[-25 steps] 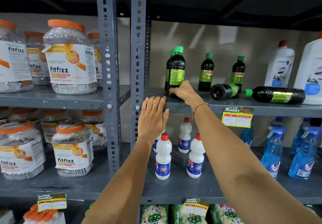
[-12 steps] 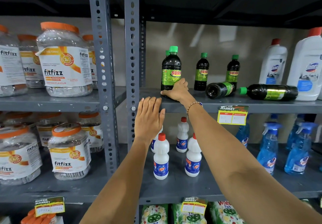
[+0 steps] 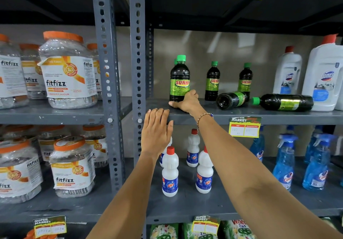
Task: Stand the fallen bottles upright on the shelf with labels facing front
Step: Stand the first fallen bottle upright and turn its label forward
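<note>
I see my right hand (image 3: 187, 101) wrapped around the base of an upright Sunny bottle (image 3: 179, 80) on the grey metal shelf (image 3: 278, 115), label forward. My left hand (image 3: 156, 133) hovers flat, fingers straight together. Two fallen bottles (image 3: 284, 102) lie farther right.

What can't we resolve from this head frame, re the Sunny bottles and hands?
- Rear Sunny bottle: only a cap sliver shows; the front Sunny bottle hides it, label facing unknown.
- Right hand on the front bottle's base: palm side hidden, so grip firmness unclear.
- Fallen bottle lying base-first: cap hidden behind its own body.
- Second fallen bottle: label text too small to read.
- Price tag: handwritten figures illegible.
- Left hand: contact with the shelf edge unclear.
</note>
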Demonstrator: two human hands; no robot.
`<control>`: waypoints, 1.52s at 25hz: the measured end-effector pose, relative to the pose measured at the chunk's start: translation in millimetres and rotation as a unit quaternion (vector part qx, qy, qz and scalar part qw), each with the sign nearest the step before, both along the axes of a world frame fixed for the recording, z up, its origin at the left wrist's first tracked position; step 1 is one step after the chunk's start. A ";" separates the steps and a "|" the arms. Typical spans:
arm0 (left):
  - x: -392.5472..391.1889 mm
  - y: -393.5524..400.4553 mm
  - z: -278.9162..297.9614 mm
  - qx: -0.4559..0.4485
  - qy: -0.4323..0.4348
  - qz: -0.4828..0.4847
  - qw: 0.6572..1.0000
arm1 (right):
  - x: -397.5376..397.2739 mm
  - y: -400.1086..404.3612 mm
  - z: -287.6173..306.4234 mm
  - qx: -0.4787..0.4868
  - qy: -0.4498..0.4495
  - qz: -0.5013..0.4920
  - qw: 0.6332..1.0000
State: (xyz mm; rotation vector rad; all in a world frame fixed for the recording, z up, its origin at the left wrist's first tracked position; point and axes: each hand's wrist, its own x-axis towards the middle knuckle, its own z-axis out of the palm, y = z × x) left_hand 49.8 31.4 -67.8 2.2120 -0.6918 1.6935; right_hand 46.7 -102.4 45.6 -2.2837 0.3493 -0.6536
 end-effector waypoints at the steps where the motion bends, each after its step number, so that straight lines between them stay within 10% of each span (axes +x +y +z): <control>1: -0.3 -0.6 0.2 0.001 -0.001 -0.001 1.000 | -0.7 -1.2 0.2 0.022 -0.006 0.013 1.000; 11: -18.7 -18.4 24.3 -0.096 0.066 -0.012 0.993 | -4.8 -12.9 1.6 0.044 -0.008 0.054 0.997; 15: -16.2 -25.9 80.1 -0.109 0.215 -0.081 0.967 | -4.7 -33.3 0.8 0.080 -0.055 0.062 0.993; 20: 12.1 -29.2 121.9 -0.044 0.497 -0.138 0.855 | 2.5 -38.2 -1.7 0.078 -0.054 0.066 0.993; 38: -24.7 -5.9 101.6 -0.128 0.410 -0.200 0.881 | -51.2 -27.5 -4.0 0.107 -0.057 0.137 0.983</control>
